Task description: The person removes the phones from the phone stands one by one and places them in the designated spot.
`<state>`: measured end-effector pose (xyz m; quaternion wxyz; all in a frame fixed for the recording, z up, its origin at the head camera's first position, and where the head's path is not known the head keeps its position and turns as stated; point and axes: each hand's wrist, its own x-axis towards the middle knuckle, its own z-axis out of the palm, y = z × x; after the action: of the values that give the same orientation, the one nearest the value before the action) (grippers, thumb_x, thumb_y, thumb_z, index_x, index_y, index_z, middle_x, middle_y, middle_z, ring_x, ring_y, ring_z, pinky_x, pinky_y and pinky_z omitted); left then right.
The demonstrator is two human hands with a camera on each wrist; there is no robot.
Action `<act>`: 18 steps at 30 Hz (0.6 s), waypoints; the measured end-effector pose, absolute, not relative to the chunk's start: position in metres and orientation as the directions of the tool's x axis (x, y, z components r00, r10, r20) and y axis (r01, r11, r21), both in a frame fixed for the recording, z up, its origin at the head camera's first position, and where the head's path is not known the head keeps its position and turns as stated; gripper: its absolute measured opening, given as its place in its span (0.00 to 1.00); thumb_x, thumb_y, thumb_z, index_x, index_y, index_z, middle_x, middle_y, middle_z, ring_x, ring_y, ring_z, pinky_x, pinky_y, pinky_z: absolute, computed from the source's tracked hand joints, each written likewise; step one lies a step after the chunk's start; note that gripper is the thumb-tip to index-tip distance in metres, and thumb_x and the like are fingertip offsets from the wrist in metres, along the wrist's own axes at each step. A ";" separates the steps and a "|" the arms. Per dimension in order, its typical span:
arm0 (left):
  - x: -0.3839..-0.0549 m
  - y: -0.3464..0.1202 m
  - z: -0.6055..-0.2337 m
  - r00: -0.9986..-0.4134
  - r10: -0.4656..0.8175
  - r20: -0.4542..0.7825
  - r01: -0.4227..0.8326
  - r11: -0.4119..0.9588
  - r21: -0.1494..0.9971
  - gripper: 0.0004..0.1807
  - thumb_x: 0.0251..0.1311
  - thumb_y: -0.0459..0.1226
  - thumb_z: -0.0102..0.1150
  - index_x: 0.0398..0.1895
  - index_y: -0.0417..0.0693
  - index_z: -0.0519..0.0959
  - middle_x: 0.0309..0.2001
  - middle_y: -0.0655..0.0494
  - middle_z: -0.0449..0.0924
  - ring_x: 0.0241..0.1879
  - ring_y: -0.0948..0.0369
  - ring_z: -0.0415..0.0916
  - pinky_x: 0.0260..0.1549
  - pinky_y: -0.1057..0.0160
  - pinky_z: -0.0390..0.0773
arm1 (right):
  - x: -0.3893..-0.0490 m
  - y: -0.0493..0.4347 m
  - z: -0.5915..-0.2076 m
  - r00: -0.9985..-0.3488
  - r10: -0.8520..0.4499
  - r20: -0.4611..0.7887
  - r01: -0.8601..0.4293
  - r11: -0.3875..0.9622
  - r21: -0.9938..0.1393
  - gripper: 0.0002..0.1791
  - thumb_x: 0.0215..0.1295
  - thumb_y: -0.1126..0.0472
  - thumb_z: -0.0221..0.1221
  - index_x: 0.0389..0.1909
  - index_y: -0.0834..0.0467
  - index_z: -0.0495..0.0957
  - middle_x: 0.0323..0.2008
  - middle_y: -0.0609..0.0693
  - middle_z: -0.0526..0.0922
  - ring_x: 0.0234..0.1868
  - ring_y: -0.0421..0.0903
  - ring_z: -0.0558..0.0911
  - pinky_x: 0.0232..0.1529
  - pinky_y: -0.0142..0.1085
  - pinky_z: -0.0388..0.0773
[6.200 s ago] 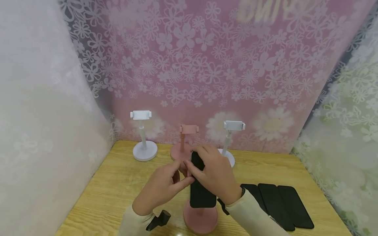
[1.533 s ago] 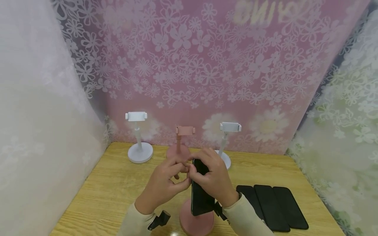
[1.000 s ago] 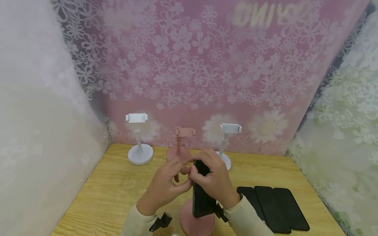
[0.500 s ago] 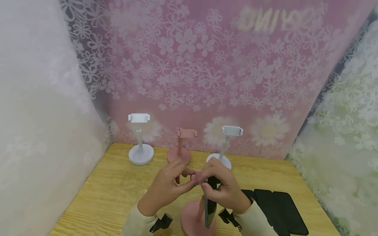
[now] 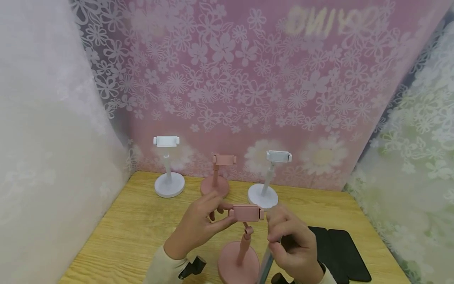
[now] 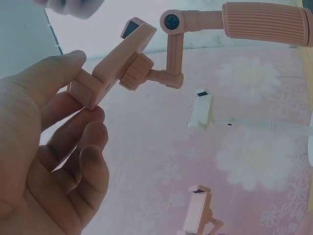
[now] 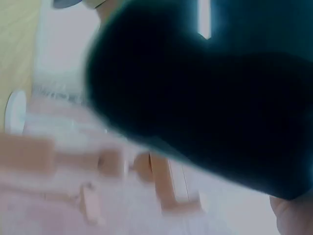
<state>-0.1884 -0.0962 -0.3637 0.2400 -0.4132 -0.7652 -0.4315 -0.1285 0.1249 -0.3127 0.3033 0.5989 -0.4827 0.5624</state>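
A pink phone stand stands upright at the front of the table, its clamp facing me. My left hand pinches the clamp's left end between thumb and fingers; the left wrist view shows the thumb and forefinger on the clamp's end piece. To the right of the stand, my right hand grips a dark phone, seen nearly edge-on and apart from the clamp. In the right wrist view the phone fills much of the picture, hiding most of that hand.
Along the back stand a white phone stand, a smaller-looking pink one and another white one. Black phones lie side by side on the right of the wooden table. Flowered cloth surrounds it.
The phone was in front of the pink clamp, hiding it. My right hand has turned it edge-on and drawn it away to the right and down, uncovering the clamp. My left hand stays at the clamp.
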 end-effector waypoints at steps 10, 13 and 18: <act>-0.187 -0.097 -0.364 -0.562 0.427 0.708 0.826 0.258 0.501 0.11 0.63 0.42 0.73 0.47 0.55 0.85 0.37 0.67 0.75 0.31 0.70 0.71 0.27 0.70 0.76 | -0.127 0.203 -0.381 -0.369 -0.385 0.846 -0.907 -0.050 -0.418 0.13 0.63 0.84 0.55 0.39 0.64 0.76 0.33 0.51 0.72 0.34 0.42 0.68 0.34 0.33 0.64; -0.188 -0.097 -0.365 -0.567 0.429 0.703 0.822 0.254 0.509 0.11 0.63 0.42 0.73 0.47 0.56 0.85 0.37 0.67 0.75 0.31 0.70 0.70 0.27 0.70 0.77 | -0.137 0.218 -0.417 -0.506 -0.452 0.735 -0.852 0.130 -0.507 0.22 0.58 0.86 0.57 0.40 0.55 0.77 0.33 0.45 0.74 0.33 0.40 0.70 0.33 0.35 0.67; -0.189 -0.095 -0.367 -0.564 0.429 0.705 0.825 0.253 0.506 0.11 0.63 0.40 0.73 0.48 0.55 0.85 0.37 0.66 0.76 0.31 0.70 0.71 0.27 0.70 0.77 | -0.157 0.229 -0.452 -0.649 -0.517 0.558 -0.754 0.341 -0.562 0.22 0.65 0.79 0.60 0.41 0.44 0.76 0.36 0.39 0.77 0.35 0.39 0.72 0.37 0.36 0.72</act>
<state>-0.1893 -0.0947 -0.3669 0.2190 -0.4122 -0.7606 -0.4513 -0.1567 0.2288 -0.4517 0.1417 0.3941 -0.8064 0.4175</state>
